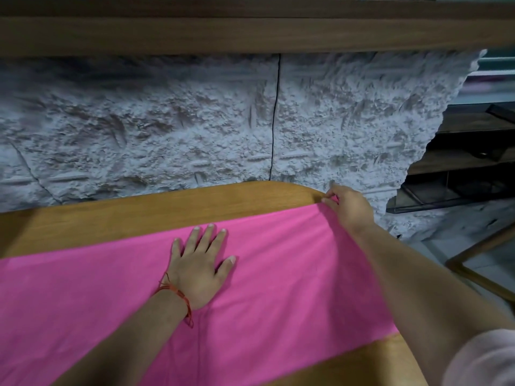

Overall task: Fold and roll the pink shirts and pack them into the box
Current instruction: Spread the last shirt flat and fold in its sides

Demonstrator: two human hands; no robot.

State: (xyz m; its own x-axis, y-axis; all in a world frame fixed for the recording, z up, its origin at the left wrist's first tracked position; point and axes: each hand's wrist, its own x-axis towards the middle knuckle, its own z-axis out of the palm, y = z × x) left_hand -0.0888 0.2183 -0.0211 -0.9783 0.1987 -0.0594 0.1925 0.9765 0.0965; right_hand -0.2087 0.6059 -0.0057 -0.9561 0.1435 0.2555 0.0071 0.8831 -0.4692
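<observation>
Left hand [199,267]: laid flat, palm down, on the pink shirt [278,288]. All fingers are straight and spread, with the thumb angled out to the right. The hand presses on the fabric and grips nothing. A red thread bracelet [178,298] circles the left wrist.

Right hand [349,207]: reaches to the far right corner of the shirt. Thumb and fingers are curled and pinch the fabric edge at that corner. The corner is raised slightly off the surface, and soft folds run from the pinch point back toward the left hand. A pale sleeve [485,360] covers the upper right arm at the lower right of the view.

Pink shirt: spread across the wooden table [139,215] and covering most of its visible top. It runs from the left edge of the view to the table's right side. A bare strip of wood shows along the far edge, and another at the near right corner. The pinched corner lies just beside the table's rounded far right corner.

Surroundings: a white, rough-textured wall panel [167,121] stands directly behind the table, with a dark vertical seam near its middle. A brown wooden shelf [250,32] runs above the panel. Dark shelving [468,151] stands to the right of the panel.
</observation>
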